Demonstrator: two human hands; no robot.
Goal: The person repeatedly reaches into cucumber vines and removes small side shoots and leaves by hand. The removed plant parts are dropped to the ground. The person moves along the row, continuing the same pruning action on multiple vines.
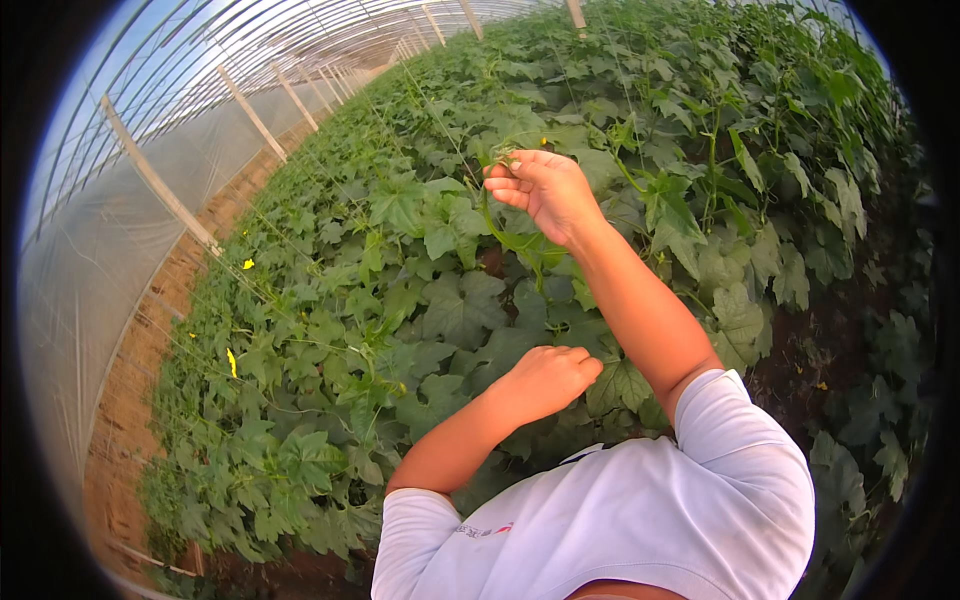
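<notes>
My right hand (541,191) is raised over the foliage, its thumb and fingertips pinched on the leafy tip of a green vine (497,156). From that tip the vine's pale green stem (491,225) curves down among broad lobed leaves (463,307). A thin string (442,124) runs upward just behind the fingers. Lower down, close to my chest, my left hand (551,381) is curled with its back to the camera; its fingertips are hidden, so whether it holds anything cannot be told.
Dense climbing vines with a few yellow flowers (232,363) surround my hands. Wooden posts (161,176), a plastic film wall (82,300) and bare soil (135,375) lie to the left. Curved roof ribs (300,30) arch above. Dark ground (802,360) shows between plants at the right.
</notes>
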